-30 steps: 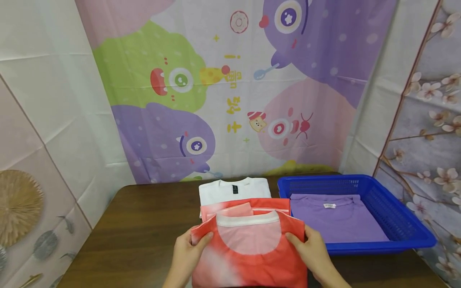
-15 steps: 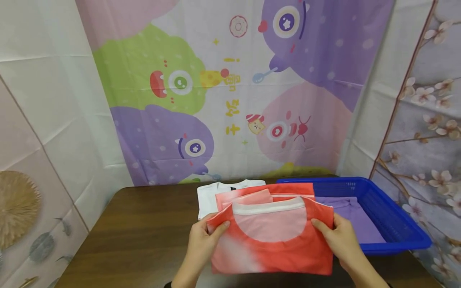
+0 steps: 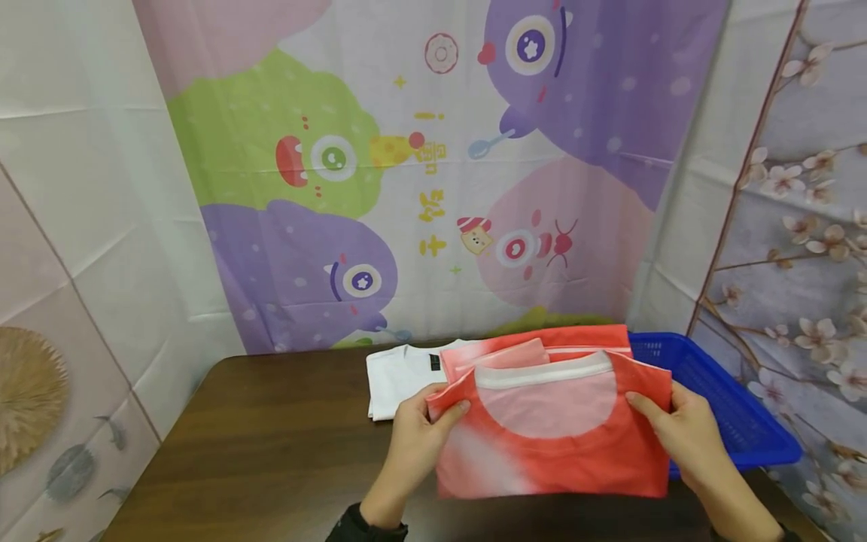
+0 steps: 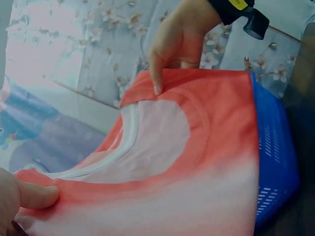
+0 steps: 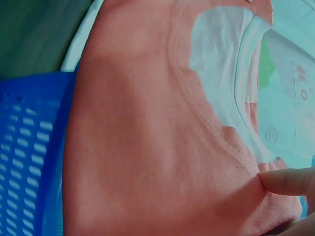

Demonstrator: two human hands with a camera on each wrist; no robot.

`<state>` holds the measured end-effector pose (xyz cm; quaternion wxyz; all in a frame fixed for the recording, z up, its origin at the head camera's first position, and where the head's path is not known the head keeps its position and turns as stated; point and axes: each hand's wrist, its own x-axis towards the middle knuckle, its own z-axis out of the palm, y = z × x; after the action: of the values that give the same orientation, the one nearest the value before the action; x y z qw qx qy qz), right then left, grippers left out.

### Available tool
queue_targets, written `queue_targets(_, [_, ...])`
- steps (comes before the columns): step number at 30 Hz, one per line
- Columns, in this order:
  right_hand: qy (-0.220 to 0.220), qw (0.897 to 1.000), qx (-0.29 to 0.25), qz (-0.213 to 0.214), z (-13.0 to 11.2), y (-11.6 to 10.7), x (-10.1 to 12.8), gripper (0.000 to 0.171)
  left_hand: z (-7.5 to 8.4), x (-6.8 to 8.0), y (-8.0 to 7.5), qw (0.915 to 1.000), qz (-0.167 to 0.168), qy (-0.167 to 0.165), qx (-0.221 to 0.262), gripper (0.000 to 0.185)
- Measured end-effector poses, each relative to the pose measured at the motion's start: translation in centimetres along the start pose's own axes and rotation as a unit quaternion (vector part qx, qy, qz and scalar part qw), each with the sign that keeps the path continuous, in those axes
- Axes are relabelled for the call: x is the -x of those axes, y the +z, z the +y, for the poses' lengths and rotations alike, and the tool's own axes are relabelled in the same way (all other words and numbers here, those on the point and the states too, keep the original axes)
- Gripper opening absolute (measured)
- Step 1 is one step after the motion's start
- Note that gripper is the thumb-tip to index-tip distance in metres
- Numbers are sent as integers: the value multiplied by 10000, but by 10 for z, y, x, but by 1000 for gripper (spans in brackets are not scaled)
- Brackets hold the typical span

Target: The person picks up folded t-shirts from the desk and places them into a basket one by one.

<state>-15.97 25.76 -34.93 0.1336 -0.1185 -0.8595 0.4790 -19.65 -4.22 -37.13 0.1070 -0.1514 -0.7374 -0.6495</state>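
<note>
**Folded red-and-pink T-shirt, held in both hands**

Location: the T-shirt [image 3: 552, 433] is lifted off the brown surface [image 3: 271, 444], its right part over the near left corner of the blue basket [image 3: 734, 421]; a folded white shirt [image 3: 400, 376] lies on the surface just behind.

Grip: the left hand [image 3: 420, 436] pinches the left edge, thumb on top; the right hand [image 3: 684, 436] pinches the right edge likewise (both closed on the cloth).

Risk, as judged: the fold is held only at its two sides, so the unsupported middle and lower layers may sag or slide open; a dragging hem could catch the basket rim.

Appearance: coral red fading to pale pink; white ribbed collar uppermost; neat rectangular fold, soft and limp.
</note>
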Motion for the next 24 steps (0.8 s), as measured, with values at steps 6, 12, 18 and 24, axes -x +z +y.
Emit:
queue_targets(6, [-21,9997,200,163,2,-16,-9,48,3,-10,16,9996,-209,162,-53,24])
queue_targets(12, [-124,9988,260,399,5,-31,-19,48,10,-18,38,9990,-245,347,-156,23])
queue_targets(18, [-468,9945,367,863,11,-44,-29,43,15,-26,60,9968,-297,669,-319,21])
queue_targets(24, [-636,9886,635,1209,17,-54,-39,37,18,-34,75,9936,-333,987,-434,18])
